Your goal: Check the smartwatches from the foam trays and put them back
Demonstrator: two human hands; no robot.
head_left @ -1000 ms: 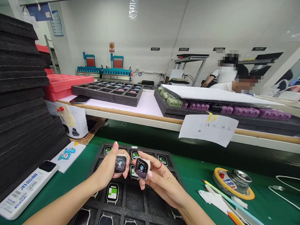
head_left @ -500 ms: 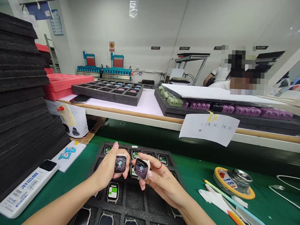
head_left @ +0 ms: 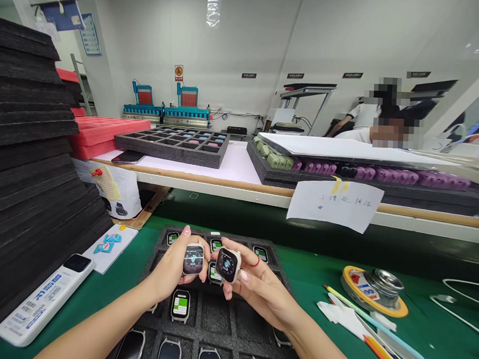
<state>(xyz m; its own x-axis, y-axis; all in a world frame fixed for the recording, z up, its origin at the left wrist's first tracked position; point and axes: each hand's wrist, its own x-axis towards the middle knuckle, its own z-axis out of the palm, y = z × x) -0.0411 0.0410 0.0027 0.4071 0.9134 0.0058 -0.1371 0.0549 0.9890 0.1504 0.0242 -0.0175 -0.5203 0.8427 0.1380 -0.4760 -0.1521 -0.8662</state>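
Observation:
My left hand is closed around a smartwatch case without a strap, its lit screen tilted toward me. Beside it, my right hand grips a second smartwatch case by its edges, thumb below and fingers above. Both dark screens show a round blue-white graphic. Under my hands lies a black foam tray with square compartments. Several watch cases sit in it; one watch shows a green and white screen, while a watch in the front row has a dark screen. My forearms cover part of the tray.
Stacked black foam trays rise at the left, near a white boxy device. On the right lie a tape roll and several pencils. A shelf with more trays crosses behind. A person is in the background.
The watch in my right hand has turned slightly, so its screen graphic shows more clearly. The left-hand watch has tilted a little. Both watches stay held; the background person has shifted slightly.

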